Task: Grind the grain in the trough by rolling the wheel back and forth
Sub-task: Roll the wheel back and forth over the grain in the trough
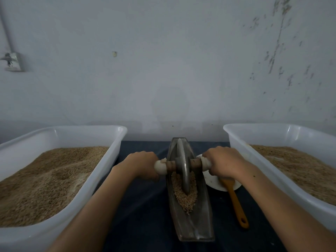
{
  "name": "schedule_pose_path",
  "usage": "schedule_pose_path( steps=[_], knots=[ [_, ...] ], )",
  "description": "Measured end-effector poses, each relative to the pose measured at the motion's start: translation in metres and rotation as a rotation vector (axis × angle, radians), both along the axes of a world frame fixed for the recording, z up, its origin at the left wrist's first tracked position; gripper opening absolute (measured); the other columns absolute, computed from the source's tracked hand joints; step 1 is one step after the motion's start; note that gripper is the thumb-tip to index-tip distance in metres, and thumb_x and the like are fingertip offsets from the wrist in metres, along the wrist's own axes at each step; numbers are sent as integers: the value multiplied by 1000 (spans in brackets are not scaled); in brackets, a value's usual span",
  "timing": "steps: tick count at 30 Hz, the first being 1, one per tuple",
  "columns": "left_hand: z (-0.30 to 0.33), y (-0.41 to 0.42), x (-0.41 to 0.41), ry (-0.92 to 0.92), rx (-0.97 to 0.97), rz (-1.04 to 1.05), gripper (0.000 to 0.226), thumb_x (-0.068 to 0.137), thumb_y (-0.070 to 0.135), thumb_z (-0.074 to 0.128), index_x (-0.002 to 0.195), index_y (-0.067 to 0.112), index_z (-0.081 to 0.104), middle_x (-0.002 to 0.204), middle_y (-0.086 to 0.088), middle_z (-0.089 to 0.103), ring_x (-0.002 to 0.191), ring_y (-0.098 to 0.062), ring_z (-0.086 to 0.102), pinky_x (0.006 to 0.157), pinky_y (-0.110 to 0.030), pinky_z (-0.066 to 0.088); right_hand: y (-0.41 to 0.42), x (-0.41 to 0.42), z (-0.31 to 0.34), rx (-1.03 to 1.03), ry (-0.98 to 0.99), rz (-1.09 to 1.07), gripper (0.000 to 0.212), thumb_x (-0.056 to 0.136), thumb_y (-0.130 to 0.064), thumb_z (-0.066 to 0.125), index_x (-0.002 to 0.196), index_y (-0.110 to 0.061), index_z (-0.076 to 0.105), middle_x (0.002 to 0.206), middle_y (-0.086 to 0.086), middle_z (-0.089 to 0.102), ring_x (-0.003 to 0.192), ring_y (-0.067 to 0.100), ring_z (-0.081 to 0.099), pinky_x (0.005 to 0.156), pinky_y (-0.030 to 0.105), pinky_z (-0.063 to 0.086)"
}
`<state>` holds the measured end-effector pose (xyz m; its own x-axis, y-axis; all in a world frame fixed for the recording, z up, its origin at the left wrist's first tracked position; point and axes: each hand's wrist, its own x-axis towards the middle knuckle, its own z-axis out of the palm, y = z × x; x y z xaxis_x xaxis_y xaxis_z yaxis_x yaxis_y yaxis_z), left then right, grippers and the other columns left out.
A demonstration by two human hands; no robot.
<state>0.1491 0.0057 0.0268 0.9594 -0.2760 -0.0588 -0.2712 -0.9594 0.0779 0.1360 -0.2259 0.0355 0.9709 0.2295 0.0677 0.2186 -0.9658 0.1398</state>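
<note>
Near: metal trough (190, 224) runs lengthwise on the dark worktop (145, 206), grain (185, 195) piled mid-trough. Orange spatula (236, 202) just right of it, head on a white plate (214, 180). Wheel (182, 166) stands upright in the trough, rim in the grain. Left hand (143, 165) and right hand (223, 163) grip the axle handle (195, 163) ends, fingers curled round. Grain-filled white tubs flank: left tub (101, 171), right tub (241, 142). Wall (163, 60) behind.

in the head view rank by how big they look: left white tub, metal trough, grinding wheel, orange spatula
1. White plastic tub of grain on the left
2. Long grey metal trough
3. Grey metal grinding wheel and orange-handled spatula: too alike to rank.
</note>
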Motion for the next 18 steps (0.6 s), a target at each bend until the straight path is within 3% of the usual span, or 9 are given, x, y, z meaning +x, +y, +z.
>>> schedule_pose_path(
  steps=[5, 8, 13, 18],
  knots=[
    [0, -1, 1, -17, 12, -10, 33, 75, 35, 72, 105, 25, 61, 91, 5, 59, 88, -17, 59, 83, -34, 49, -1, 2, 0, 6, 31, -8, 24, 86, -21, 61, 109, -27, 60, 88, -3, 57, 83, 16, 57, 80, 31, 49],
    [-4, -1, 3, -146, 31, -22, 24, 77, 38, 70, 95, 29, 56, 83, 10, 54, 82, -13, 55, 72, -29, 41, -2, 4, -8, 57, -58, 6, 17, 88, -22, 58, 101, -32, 58, 94, -4, 63, 87, 17, 60, 81, 32, 50],
    [-10, -4, 3, -381, 59, -7, 20, 79, 41, 64, 89, 30, 50, 89, 8, 60, 76, -12, 50, 68, -29, 36, -4, 7, -18, 124, -190, 8, 15, 89, -22, 54, 81, -32, 47, 82, -8, 57, 80, 16, 58, 75, 32, 48],
    [-8, -4, 3, -306, 82, -3, 23, 79, 40, 65, 97, 27, 56, 96, 5, 63, 78, -12, 50, 70, -29, 38, -4, 8, -14, 101, -125, -3, 10, 88, -21, 57, 90, -30, 56, 90, -5, 63, 84, 17, 60, 80, 35, 51]
  ],
)
